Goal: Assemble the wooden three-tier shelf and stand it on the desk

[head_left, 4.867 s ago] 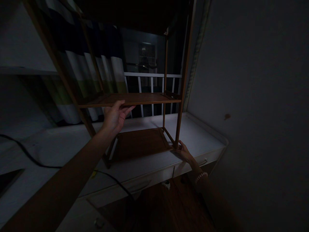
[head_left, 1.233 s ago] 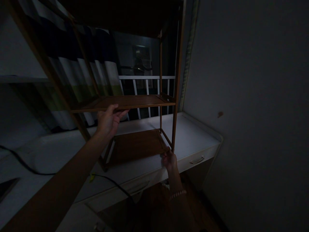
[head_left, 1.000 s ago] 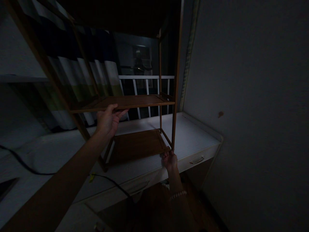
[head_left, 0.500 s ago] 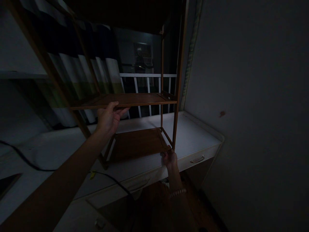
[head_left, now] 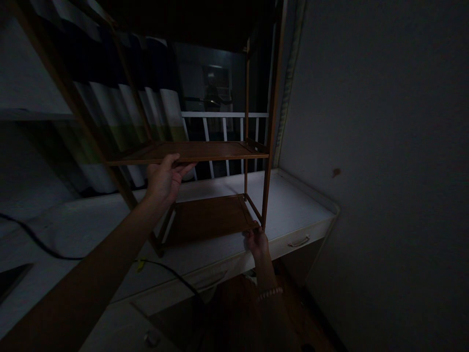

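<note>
A brown wooden shelf rack (head_left: 205, 151) stands on a white desk (head_left: 293, 208) in a dim room. My left hand (head_left: 164, 178) grips the front edge of the rack's middle shelf, thumb on top and fingers curled underneath. My right hand (head_left: 257, 242) is closed on the front right corner of the rack's bottom shelf (head_left: 208, 220), at the foot of the right front post. A bead bracelet (head_left: 269, 295) is on my right wrist.
A black cable (head_left: 44, 247) runs across the desk's left part and over its front edge. The desk has a drawer with a handle (head_left: 298, 241). A grey wall (head_left: 384, 171) closes the right side. Behind the rack are a striped curtain (head_left: 139, 112) and a white railing (head_left: 223, 132).
Since 4.9 s ago my right hand has moved left along the bottom shelf's front corner. In the last second both hands and the rack have barely moved.
</note>
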The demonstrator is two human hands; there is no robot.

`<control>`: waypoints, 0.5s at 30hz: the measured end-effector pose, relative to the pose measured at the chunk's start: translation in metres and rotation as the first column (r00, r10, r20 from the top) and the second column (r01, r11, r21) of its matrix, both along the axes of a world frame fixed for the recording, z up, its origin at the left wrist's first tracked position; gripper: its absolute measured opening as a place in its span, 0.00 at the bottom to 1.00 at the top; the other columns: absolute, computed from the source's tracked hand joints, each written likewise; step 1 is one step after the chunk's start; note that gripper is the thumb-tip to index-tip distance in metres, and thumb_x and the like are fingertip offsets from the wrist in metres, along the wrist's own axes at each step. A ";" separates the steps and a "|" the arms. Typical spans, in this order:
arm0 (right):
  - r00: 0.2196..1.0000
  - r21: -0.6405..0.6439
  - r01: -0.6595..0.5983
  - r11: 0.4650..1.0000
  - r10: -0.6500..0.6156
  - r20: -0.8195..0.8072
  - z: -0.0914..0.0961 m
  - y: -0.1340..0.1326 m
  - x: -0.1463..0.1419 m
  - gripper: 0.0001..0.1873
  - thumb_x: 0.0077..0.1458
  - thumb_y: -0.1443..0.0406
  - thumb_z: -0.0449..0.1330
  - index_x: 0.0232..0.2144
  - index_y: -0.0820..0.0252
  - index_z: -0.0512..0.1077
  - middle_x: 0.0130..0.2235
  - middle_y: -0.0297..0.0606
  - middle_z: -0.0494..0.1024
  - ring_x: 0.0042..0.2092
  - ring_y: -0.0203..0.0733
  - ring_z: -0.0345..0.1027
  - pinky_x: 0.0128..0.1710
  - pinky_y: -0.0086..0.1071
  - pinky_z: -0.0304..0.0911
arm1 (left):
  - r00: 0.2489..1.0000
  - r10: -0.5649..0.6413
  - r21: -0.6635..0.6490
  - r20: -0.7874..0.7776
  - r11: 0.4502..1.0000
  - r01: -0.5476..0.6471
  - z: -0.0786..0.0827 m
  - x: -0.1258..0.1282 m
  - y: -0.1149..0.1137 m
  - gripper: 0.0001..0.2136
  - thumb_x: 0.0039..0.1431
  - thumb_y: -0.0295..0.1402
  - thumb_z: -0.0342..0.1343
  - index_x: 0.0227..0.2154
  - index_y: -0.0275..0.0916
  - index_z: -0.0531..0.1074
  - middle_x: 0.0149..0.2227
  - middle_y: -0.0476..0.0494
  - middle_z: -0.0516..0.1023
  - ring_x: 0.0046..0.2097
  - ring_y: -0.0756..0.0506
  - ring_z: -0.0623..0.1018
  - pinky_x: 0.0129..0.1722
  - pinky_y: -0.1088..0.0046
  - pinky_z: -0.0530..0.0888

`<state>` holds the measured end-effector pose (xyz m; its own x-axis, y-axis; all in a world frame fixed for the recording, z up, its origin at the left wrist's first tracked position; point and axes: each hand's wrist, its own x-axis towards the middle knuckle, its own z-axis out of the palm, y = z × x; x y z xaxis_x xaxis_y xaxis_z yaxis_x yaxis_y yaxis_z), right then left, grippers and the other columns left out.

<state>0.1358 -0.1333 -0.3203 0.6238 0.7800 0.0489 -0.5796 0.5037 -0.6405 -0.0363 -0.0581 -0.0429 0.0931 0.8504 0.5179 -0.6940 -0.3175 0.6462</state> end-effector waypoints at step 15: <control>0.958 0.028 -0.024 0.999 0.031 -0.284 0.012 -0.010 -0.003 0.17 0.57 0.71 0.39 0.25 0.60 0.65 0.22 0.31 0.66 0.20 0.29 0.57 0.25 0.25 0.57 | 1.000 0.017 -0.034 0.020 0.999 -0.016 -0.001 0.000 0.004 0.07 0.42 0.19 0.53 0.26 0.32 0.63 0.31 0.43 0.74 0.34 0.46 0.76 0.36 0.61 0.76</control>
<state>0.1325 -0.1432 -0.3079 0.5933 0.7976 -0.1085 -0.7497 0.4985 -0.4352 -0.0359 -0.0538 -0.0439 0.0685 0.8687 0.4906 -0.7017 -0.3076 0.6426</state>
